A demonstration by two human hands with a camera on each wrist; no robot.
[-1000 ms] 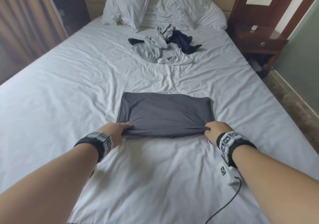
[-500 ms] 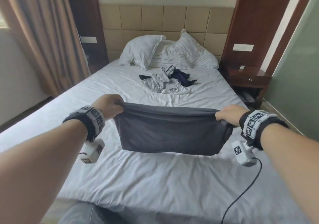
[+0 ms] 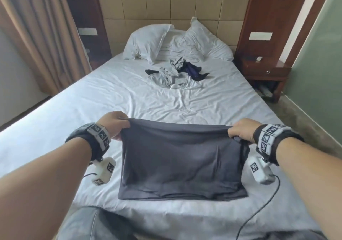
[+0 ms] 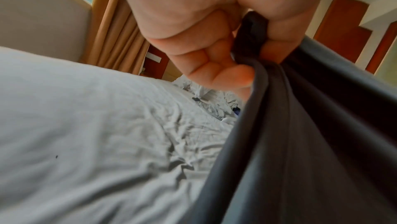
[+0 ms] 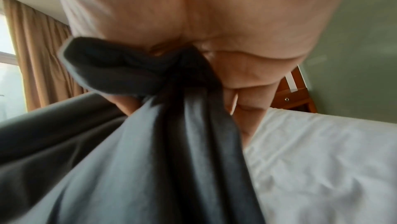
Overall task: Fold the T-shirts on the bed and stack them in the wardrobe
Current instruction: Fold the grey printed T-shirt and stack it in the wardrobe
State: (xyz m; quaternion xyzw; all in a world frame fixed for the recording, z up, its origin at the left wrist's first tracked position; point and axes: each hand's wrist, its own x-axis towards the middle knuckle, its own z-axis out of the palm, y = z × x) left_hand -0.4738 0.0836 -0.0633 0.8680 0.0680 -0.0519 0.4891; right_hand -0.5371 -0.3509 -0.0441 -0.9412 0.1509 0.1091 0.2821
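Both hands are clamping the top corners of the dark grey T-shirt [image 3: 182, 158], left hand [image 3: 114, 127] and right hand [image 3: 242, 130] bunching soft, smooth knit in curled fingers [image 4: 217, 67]. It's hanging folded above the near end of the bed [image 3: 55, 128], long axis running side to side, bottom edge drooping toward the wrinkled white sheet. Up by the puffy pillows [image 3: 148, 41], a crumpled clothes pile [image 3: 175, 72] is sitting.
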